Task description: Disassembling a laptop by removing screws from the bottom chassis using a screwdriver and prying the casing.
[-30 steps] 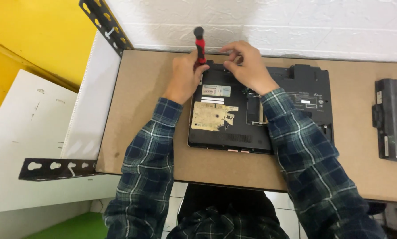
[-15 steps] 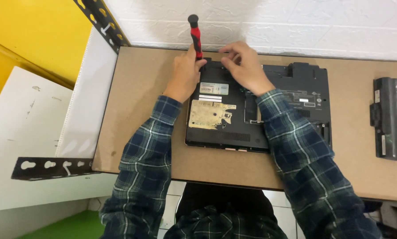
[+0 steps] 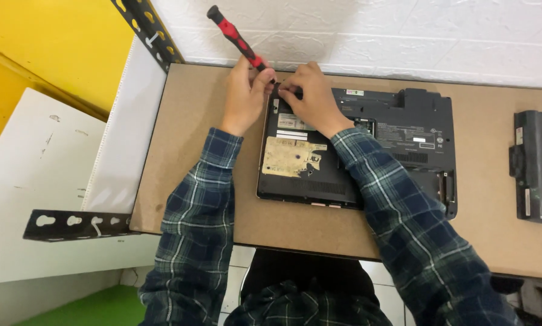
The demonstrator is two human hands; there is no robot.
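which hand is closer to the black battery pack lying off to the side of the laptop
Right. The right hand rests on the upturned laptop's far-left corner, well short of the battery pack at the table's right edge. The left hand, holding the red screwdriver, is further left still.

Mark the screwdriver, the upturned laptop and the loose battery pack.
screwdriver (image 3: 235, 37), head view, on its red and black handle.
laptop (image 3: 398, 130), head view, on the bare black underside.
battery pack (image 3: 534, 166), head view, on the middle of its black casing.
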